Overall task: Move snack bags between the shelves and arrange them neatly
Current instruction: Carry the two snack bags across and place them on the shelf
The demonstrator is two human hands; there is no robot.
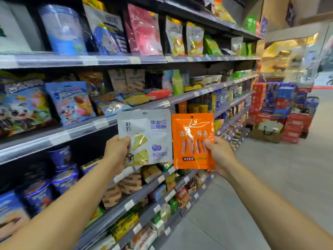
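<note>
**Two snack bags held up in front of the shelves**

Left hand grips the white cheese bag at its lower left edge, thumb on the front face. Bag is upright, long axis near vertical with a slight lean, printed face toward the camera, top edge up.

Right hand pinches the orange bag at its right edge, thumb on the front. Bag upright, long axis vertical, hang hole at the top, front face toward the camera.

The two bags sit side by side in the air, inner edges just beside each other; whether they touch is hard to tell. Both are clear of the shelving, level with the gap below the middle shelf.

Shelves run along the left into the distance, packed with bags. Blue cartoon bags lean back on the middle shelf. Pink bag stands on the upper shelf. Stacked red boxes sit on the floor far right. Shelf stock is motion-blurred.
</note>
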